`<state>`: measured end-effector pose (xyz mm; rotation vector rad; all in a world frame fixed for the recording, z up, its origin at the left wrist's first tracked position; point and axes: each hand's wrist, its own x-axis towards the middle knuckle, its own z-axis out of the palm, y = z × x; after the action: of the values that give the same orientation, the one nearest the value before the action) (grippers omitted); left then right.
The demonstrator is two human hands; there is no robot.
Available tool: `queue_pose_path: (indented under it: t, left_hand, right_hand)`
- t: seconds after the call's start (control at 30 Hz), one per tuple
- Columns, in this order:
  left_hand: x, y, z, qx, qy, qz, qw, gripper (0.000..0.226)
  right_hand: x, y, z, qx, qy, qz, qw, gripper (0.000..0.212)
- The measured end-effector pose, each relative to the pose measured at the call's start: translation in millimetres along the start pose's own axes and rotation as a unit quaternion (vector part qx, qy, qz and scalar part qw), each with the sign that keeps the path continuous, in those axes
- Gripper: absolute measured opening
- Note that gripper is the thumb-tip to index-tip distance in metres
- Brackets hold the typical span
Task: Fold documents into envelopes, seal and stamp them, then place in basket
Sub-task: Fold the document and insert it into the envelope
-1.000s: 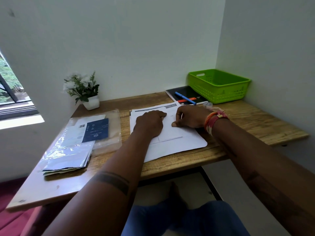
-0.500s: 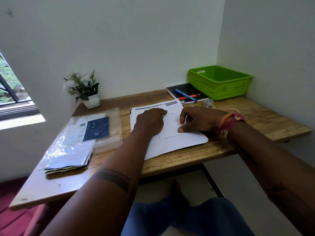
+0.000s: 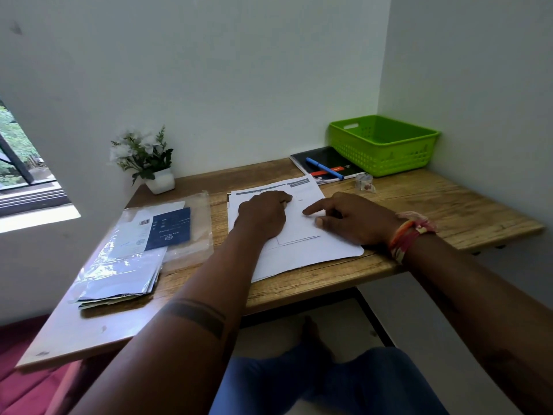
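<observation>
Right hand (image 3: 356, 218) slid rightward across flat paper (image 3: 302, 232).

The right hand (image 3: 356, 218) has slid from beside the left hand (image 3: 263, 214) toward the right of the frame across the folded document (image 3: 299, 226). Its forefinger, curled 1 s ago, now points left along the paper, thumb tip pressing the sheet.
</observation>
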<state>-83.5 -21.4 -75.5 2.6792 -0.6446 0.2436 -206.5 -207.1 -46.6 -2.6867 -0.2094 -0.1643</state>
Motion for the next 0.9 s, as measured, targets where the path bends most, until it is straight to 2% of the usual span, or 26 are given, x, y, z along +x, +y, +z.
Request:
queue_pose_path:
  t: [0.1, 0.3, 0.9]
  left_hand:
    - [0, 1, -1, 0.004, -0.001, 0.003, 1.000, 0.039]
    - [-2, 0, -2, -0.001, -0.001, 0.008, 1.000, 0.039]
    - [0, -1, -3, -0.019, -0.007, 0.003, 1.000, 0.035]
  right_hand:
    - [9, 2, 3, -0.055, -0.018, -0.001, 0.998, 0.036]
    - [34, 10, 9, -0.096, -0.019, -0.009, 0.995, 0.039]
    - [99, 23, 13, -0.154, -0.023, -0.007, 0.988, 0.059]
